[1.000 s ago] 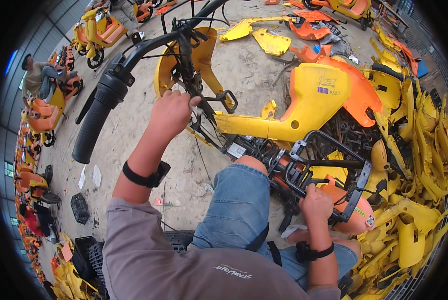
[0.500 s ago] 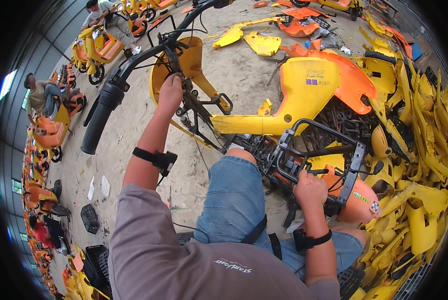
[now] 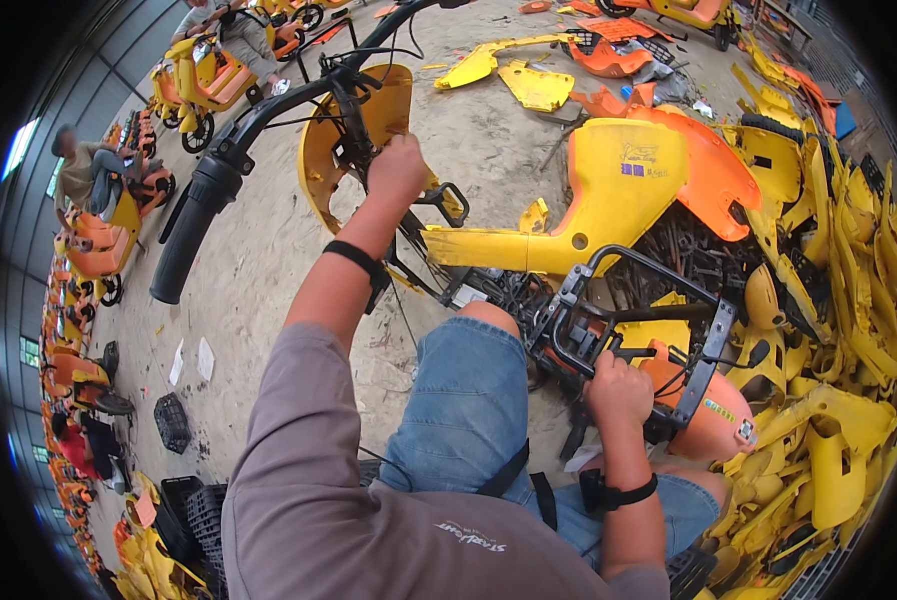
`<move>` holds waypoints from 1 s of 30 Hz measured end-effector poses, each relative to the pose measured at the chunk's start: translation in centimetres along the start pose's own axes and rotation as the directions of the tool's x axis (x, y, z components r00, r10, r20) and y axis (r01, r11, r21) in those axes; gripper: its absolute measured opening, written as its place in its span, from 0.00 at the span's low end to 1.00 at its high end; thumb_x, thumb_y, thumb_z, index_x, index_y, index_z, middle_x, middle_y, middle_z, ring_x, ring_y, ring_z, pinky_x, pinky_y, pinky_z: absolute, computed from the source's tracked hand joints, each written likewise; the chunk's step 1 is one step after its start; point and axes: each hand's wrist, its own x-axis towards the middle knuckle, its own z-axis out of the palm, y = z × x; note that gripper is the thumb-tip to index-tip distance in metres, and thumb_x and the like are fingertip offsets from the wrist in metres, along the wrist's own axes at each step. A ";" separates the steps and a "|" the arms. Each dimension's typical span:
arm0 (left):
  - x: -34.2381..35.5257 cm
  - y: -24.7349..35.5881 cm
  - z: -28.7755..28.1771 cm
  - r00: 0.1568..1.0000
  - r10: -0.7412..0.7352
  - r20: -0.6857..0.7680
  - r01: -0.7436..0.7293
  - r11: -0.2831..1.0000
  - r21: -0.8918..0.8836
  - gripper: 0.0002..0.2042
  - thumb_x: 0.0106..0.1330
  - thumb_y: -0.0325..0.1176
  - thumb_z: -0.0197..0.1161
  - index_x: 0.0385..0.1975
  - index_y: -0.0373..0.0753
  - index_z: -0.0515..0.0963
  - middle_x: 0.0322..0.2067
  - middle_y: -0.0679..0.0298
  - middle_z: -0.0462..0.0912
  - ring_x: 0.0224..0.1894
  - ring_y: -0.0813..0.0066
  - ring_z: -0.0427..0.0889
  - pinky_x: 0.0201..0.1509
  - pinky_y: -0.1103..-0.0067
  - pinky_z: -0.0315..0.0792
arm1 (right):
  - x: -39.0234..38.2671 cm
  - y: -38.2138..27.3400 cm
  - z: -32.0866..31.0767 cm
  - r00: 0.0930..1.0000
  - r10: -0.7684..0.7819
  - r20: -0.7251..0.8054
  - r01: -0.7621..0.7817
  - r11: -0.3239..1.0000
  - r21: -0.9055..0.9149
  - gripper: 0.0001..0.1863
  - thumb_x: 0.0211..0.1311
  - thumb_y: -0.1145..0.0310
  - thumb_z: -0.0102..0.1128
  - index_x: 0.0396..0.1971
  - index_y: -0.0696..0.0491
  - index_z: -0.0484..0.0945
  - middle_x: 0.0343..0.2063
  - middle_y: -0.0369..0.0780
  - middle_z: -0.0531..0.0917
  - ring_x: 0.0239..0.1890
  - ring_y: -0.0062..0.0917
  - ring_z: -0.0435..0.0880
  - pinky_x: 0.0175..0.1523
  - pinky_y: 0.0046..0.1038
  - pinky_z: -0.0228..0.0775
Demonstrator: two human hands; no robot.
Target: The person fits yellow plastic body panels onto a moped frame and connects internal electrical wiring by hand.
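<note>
Yellow plastic panels (image 3: 608,200) remain on the half-stripped scooter frame (much left, I judge); left hand (image 3: 396,172) closed round its black steering stem (image 3: 353,130), right hand (image 3: 618,392) gripping the black metal rear rack (image 3: 608,300).

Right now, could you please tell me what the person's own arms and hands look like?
Both hands are bare, without gloves. The left hand and the right hand each have a black band at the wrist. The forearms are uncovered; a grey-brown sleeve covers the left upper arm down to about the elbow.
</note>
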 end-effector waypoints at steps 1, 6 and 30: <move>0.1 0.6 -0.2 0.997 -0.053 0.064 0.048 0.997 0.068 0.10 0.62 0.26 0.55 0.41 0.34 0.77 0.38 0.50 0.83 0.39 0.50 0.86 0.40 0.62 0.80 | 0.0 -0.2 0.0 1.000 -0.005 0.001 0.005 1.000 0.002 0.10 0.45 0.64 0.66 0.25 0.47 0.73 0.21 0.36 0.81 0.24 0.32 0.83 0.33 0.34 0.72; 0.1 1.6 3.7 0.907 -0.076 0.415 0.000 0.983 0.182 0.09 0.62 0.29 0.57 0.33 0.36 0.85 0.36 0.51 0.87 0.41 0.54 0.88 0.41 0.64 0.82 | 0.0 -0.7 0.1 0.999 -0.026 -0.032 0.026 1.000 -0.013 0.10 0.44 0.65 0.66 0.24 0.47 0.73 0.20 0.36 0.79 0.23 0.32 0.82 0.32 0.35 0.72; -17.2 -2.5 3.9 0.921 -0.357 0.156 0.388 0.879 -0.276 0.24 0.65 0.31 0.57 0.63 0.40 0.70 0.49 0.51 0.79 0.49 0.49 0.81 0.50 0.62 0.77 | 0.1 -0.5 0.0 0.997 -0.040 -0.066 0.038 0.999 -0.024 0.13 0.43 0.63 0.68 0.24 0.47 0.72 0.20 0.35 0.79 0.24 0.30 0.82 0.32 0.33 0.71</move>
